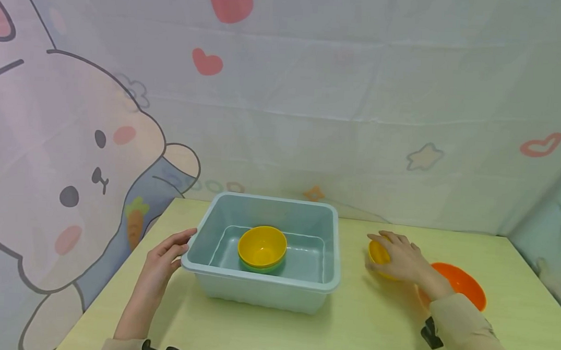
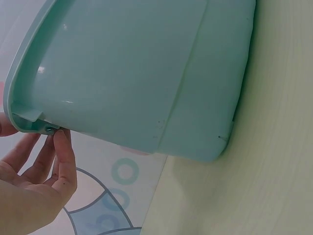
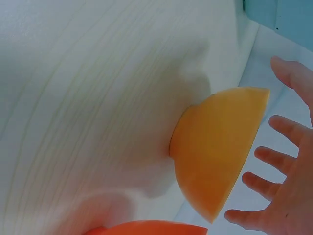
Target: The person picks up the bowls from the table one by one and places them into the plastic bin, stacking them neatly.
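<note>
From beige sleeve (image 1: 466,329), spreads right hand (image 1: 401,259) over yellow bowl (image 3: 220,147); with left hand (image 1: 164,258), pinches tub (image 1: 262,279) at left edge, with tabletop (image 1: 354,319) between tub and bowl

Table (image 1: 367,330): pale yellow, fine wood-grain pattern. Directly on it stands one light blue-green tub (image 1: 261,291), upright. To the right of the tub, one yellow bowl (image 1: 378,254), base down; farther right of the tub, one orange bowl (image 1: 466,285), mouth up.

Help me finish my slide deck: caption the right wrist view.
Outspread right hand over a yellow bowl on the table, an orange bowl at the frame's edge.
</note>
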`<act>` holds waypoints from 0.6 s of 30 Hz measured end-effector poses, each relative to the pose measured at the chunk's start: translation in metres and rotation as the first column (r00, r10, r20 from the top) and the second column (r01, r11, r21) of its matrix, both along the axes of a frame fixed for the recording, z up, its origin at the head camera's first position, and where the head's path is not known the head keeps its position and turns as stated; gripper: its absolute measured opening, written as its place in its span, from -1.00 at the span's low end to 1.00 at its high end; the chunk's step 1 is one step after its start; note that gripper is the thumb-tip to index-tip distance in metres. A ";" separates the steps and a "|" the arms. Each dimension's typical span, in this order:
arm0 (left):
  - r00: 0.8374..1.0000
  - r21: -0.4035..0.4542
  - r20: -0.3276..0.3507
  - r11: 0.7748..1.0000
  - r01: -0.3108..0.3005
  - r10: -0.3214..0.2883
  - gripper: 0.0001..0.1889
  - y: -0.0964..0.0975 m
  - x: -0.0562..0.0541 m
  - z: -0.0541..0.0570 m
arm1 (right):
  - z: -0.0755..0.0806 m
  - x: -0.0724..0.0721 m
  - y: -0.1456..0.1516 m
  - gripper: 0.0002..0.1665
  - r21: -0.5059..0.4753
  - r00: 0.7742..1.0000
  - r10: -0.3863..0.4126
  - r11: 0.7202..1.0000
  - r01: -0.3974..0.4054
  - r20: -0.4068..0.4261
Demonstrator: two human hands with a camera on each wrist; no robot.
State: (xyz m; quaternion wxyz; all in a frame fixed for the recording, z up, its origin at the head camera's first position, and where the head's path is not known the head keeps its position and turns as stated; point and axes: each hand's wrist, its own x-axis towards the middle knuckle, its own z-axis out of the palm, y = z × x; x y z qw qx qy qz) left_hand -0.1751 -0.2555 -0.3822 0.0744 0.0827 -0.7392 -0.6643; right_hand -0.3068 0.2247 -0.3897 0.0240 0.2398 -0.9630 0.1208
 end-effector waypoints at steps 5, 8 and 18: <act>1.000 -0.004 -0.012 1.000 0.006 -0.006 -0.56 0.000 -0.001 -0.002 | -0.003 0.001 0.003 -0.14 0.006 0.999 -0.009 1.000 0.008 0.034; 1.000 -0.004 -0.018 1.000 0.007 -0.007 -0.56 -0.001 -0.001 -0.002 | -0.004 0.000 0.005 -0.14 0.010 0.999 -0.014 1.000 0.013 0.047; 1.000 0.014 -0.002 1.000 -0.002 0.002 -0.56 -0.001 -0.001 -0.002 | -0.005 -0.003 0.009 -0.14 0.011 0.995 -0.022 1.000 0.021 0.094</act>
